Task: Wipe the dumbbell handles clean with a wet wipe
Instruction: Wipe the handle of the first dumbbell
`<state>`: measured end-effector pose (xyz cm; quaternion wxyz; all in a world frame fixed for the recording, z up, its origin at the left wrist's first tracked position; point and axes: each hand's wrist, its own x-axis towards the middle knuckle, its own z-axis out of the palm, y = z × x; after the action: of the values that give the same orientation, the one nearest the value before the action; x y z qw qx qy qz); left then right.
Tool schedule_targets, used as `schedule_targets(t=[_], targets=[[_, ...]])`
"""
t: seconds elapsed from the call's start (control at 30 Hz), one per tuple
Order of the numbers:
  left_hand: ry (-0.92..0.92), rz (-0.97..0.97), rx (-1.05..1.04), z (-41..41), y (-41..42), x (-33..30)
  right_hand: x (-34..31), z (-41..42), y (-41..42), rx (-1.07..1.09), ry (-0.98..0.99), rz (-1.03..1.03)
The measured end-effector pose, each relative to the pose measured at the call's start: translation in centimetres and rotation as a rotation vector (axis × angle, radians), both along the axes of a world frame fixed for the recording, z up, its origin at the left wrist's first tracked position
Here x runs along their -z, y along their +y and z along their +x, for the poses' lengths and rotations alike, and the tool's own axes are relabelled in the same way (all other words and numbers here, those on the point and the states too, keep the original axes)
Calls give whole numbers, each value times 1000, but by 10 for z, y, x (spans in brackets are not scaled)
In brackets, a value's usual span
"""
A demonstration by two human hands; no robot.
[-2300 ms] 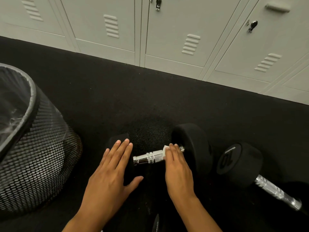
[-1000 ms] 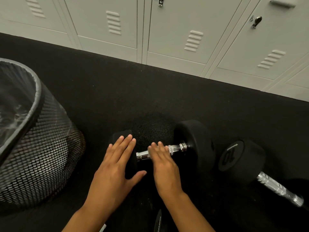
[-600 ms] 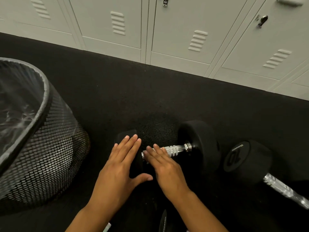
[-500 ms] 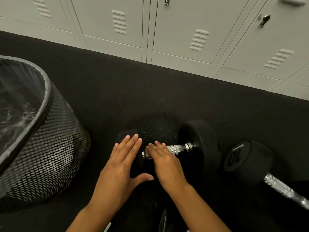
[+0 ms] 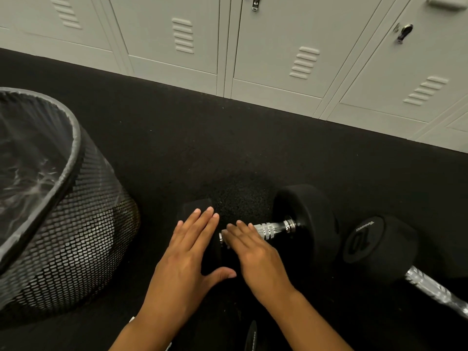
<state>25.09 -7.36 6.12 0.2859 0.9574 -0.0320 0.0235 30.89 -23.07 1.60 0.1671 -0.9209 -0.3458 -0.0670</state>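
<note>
Dumbbell handle [image 5: 272,230] covered by the right hand [image 5: 255,257] on the black floor [image 5: 202,153].
The left hand [image 5: 187,254] is laid flat, fingers [image 5: 202,221] straight, on the left weight; no wipe can be seen, and the right hand's grip cannot be told.

mesh bin [image 5: 76,239], grey lockers [image 5: 278,46], black floor [image 5: 202,148]

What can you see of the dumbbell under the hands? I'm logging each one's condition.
The dumbbell lies on its side on the black rubber floor. It has round matte black heads and a shiny knurled chrome handle. The left hand rests flat on its left head; the right hand covers the handle's left part. No wipe shows. A second dumbbell, marked 10, lies just right.
</note>
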Motion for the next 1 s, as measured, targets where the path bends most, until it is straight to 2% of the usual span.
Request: schedule_targets(t=[0.17,0.3,0.47,0.57,0.8,1.0], targets=[[-7,-4,-11,0,0,0,0,17,-9,125,34,-52],[2,-8,-6,0,0,-1,2,6,-23,92,-11,-21],[-10,-13,-15,0,-1,-1,1,16,-25,321,-14,-50],[-1,-8,-12,0,-1,-2,5,5,-28,347,-57,-65],[0,-12,-15,0,-1,-2,-1,7,-21,502,67,-164],[-7,-26,-19,0,-2,-3,-14,2,-16,554,126,-154]])
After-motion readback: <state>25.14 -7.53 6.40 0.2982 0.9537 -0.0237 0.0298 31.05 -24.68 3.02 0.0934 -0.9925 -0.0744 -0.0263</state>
